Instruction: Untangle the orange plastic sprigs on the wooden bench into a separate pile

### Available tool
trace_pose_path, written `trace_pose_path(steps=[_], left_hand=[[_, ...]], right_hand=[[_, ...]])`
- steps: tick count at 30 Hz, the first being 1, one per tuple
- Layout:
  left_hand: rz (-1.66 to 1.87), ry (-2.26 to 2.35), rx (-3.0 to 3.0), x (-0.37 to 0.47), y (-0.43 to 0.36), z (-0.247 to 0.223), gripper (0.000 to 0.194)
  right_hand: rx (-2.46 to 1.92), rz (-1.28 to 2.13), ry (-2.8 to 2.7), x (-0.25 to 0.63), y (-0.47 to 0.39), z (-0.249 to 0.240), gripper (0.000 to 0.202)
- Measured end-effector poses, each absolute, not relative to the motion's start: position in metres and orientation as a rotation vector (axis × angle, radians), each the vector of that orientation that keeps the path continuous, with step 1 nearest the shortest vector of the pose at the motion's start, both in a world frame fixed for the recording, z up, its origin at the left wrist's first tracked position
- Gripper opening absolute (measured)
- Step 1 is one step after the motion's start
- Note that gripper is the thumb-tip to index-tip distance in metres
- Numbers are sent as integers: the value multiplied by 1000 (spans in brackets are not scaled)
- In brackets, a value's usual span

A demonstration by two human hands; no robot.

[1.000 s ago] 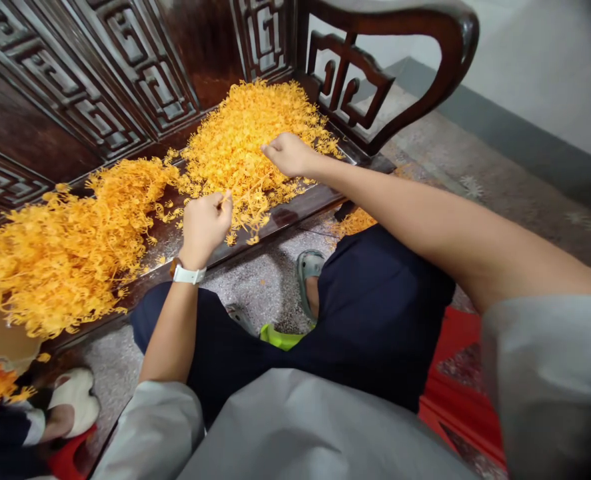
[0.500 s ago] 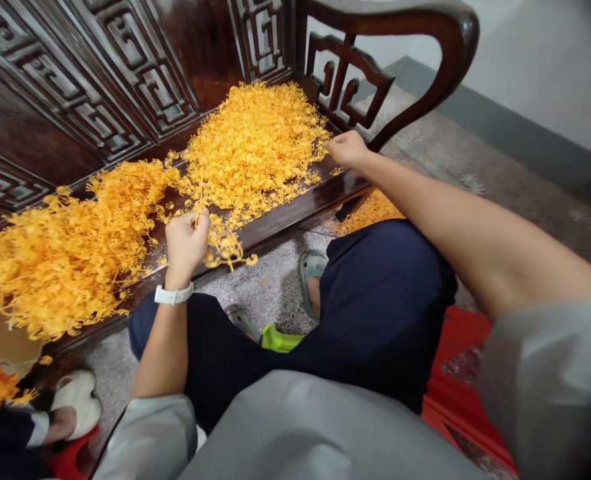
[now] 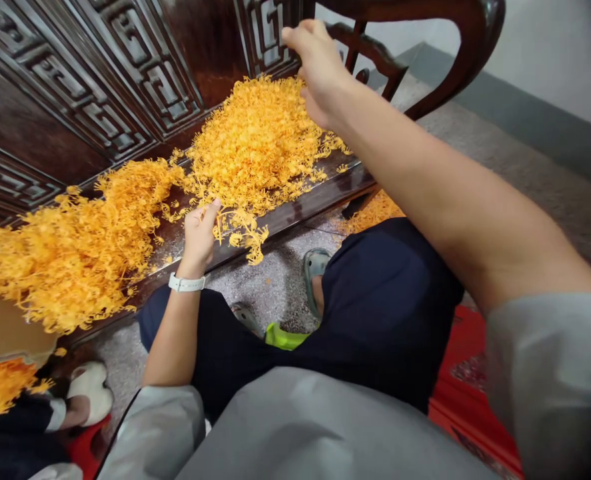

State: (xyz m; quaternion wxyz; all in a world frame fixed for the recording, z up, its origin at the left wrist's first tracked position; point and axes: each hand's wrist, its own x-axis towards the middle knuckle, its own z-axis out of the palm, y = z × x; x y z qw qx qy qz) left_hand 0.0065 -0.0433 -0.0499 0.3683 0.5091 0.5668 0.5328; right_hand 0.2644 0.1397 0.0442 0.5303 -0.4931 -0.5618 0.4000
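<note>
My left hand (image 3: pixel 198 235), with a white watch (image 3: pixel 187 283) on its wrist, is closed around the stems of a yellow plastic flower sprig (image 3: pixel 249 233). The sprig's branched ends hang to the right, past the bench's front edge. Raised above the right end of the bench is my right hand (image 3: pixel 322 73), its fingers bent and drawn together. Whether anything small is between them cannot be made out. Below and left of it lies a mound of small yellow plastic pieces (image 3: pixel 258 140). A looser heap of yellow sprigs (image 3: pixel 82 247) spreads to the left of my left hand.
The dark carved wooden bench (image 3: pixel 295 217) has a latticed back and a curved armrest (image 3: pixel 480 40). More orange pieces (image 3: pixel 370 213) lie beneath it. A red stool (image 3: pixel 455 400) and a lime-green object (image 3: pixel 285 338) are near my legs. Another person's foot in a white shoe (image 3: pixel 91 393) shows lower left.
My right hand has risen from the bench's right edge, up and slightly left over the mound. My left hand keeps the sprig, shifted slightly right and up in view.
</note>
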Motion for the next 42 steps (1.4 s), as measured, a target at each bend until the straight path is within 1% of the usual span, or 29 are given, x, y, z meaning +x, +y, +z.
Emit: trace_pose_path(steps=[1, 2, 4, 5, 7, 9, 10, 12, 15, 21, 25, 28, 32, 35, 39, 42], left_hand=[[1381, 1448, 1296, 8, -43, -51, 64], [1400, 1445, 1300, 9, -42, -53, 64], [1456, 1448, 1314, 12, -41, -55, 64], [1491, 1451, 1314, 13, -40, -56, 65], [1573, 1462, 1307, 15, -40, -58, 65], [1632, 1497, 1324, 18, -41, -59, 64], [1640, 1520, 1354, 19, -42, -60, 64], [1588, 1545, 1468, 22, -45, -60, 63], [1443, 1521, 1668, 27, -49, -59, 63], [1340, 1537, 1790, 32, -55, -57, 62], [1308, 1560, 1801, 27, -56, -56, 61], [1253, 1570, 1807, 25, -57, -54, 62], [1130, 1513, 1855, 29, -63, -49, 65], [1076, 1541, 1890, 34, -66, -46, 67], [1046, 1563, 1964, 38, -64, -48, 65], [1045, 1557, 2002, 39, -62, -49, 63]], right_hand=[[-1180, 917, -1301, 260, 139, 44, 8], [-1205, 917, -1306, 255, 136, 40, 9], [-1310, 1056, -1370, 244, 122, 22, 22], [-1379, 1208, -1395, 238, 111, 11, 29], [-1457, 1638, -1408, 226, 87, -10, 43], [-1367, 2093, -1360, 215, 65, -24, 53], [-1259, 2244, -1322, 210, 56, -27, 55], [-1033, 2331, -1271, 203, 45, -28, 52], [-882, 2239, -1302, 197, 43, -26, 44], [-876, 1975, -1604, 202, 46, -20, 30], [-955, 1898, -1467, 207, 49, -11, 41], [-1069, 1782, -1373, 211, 63, -12, 42], [-1186, 1515, -1402, 218, 82, -20, 50], [-1227, 1384, -1521, 228, 89, -25, 55], [-1323, 1198, -1637, 240, 93, -26, 56], [-1376, 1127, -1665, 242, 96, -24, 53]])
